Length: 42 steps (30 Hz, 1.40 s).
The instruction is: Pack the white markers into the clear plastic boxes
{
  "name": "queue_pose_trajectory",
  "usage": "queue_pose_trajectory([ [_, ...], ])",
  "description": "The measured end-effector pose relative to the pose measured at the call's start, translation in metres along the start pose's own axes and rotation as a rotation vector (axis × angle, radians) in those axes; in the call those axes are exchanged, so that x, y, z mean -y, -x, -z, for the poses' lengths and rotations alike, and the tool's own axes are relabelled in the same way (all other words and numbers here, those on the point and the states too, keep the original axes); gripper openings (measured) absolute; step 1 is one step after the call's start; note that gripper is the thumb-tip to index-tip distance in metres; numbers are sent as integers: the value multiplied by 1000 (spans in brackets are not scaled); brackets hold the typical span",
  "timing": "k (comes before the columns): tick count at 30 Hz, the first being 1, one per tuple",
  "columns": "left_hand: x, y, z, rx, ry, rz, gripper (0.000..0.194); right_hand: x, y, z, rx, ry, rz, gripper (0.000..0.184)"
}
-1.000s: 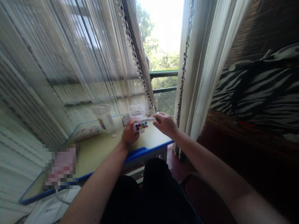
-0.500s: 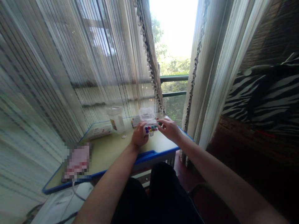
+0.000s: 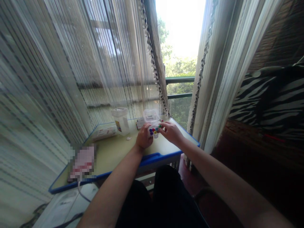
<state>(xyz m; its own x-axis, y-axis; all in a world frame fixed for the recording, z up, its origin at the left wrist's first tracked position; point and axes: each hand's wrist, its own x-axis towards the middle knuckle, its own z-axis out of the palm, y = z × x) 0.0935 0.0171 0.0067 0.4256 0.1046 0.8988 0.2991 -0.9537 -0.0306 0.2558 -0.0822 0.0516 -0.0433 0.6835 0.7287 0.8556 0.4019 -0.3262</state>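
Observation:
A small clear plastic marker case [image 3: 151, 115] has its lid raised, with several bright round marker ends in blue, red, yellow and teal showing in its front. My left hand [image 3: 144, 138] is closed around the case's left side. At the right end, the fingertips of my right hand [image 3: 172, 133] pinch a green-capped marker [image 3: 160, 126] against the other caps. My right fingers partly cover that end of the case. Several slim markers [image 3: 140, 122] lie on the table just behind my left hand.
A clear plastic jar [image 3: 121, 123] with a colourful label stands left of the case. A small white piece [image 3: 129, 138] lies near it. Farther left are a flat clear box [image 3: 104, 132] and a blurred pink item [image 3: 83, 161]. The table [image 3: 114, 153] has a blue rim; curtains hang behind.
The green-capped marker has moved slightly left and in toward the other caps, with my right fingertips on it. My left hand keeps its grip on the case. The view has shifted slightly.

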Motion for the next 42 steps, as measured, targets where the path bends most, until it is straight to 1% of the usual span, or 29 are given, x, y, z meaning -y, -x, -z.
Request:
queue_pose_trajectory([
  [6,0,1,0,-2,11,7,48,-3,-1,-8,-4,-16,-26,18],
  [10,-1,1,1,7,19,12,48,-3,-1,-9,-9,-5,-37,15],
  [15,0,0,1,-1,19,-13,49,-2,-1,-10,-33,-30,-52,16],
  [20,0,0,1,-17,24,-12,48,-3,-2,-10,-39,-27,-33,15],
  [27,1,1,1,-36,37,-2,48,-6,-5,-12,-80,-56,-21,15],
  [29,2,2,1,-40,23,22,50,-9,-7,-13,-121,-86,-8,15],
  [31,3,3,2,-47,10,54,51,-14,-12,-16,-199,-117,-14,18],
  [33,4,5,3,-59,11,86,53,-25,-19,-21,-281,-124,-74,23],
  [34,5,5,4,-66,14,98,54,-33,-24,-25,-298,-109,-126,25],
  [35,5,6,4,-74,16,108,55,-41,-29,-29,-287,-74,-190,28],
  [36,6,7,4,-81,18,117,56,-51,-34,-34,-243,-22,-256,30],
  [38,7,8,4,-94,14,130,57,-70,-42,-46,-93,107,-346,33],
  [42,9,10,4,-115,-9,158,60,-103,-52,-69,48,175,-382,33],
])
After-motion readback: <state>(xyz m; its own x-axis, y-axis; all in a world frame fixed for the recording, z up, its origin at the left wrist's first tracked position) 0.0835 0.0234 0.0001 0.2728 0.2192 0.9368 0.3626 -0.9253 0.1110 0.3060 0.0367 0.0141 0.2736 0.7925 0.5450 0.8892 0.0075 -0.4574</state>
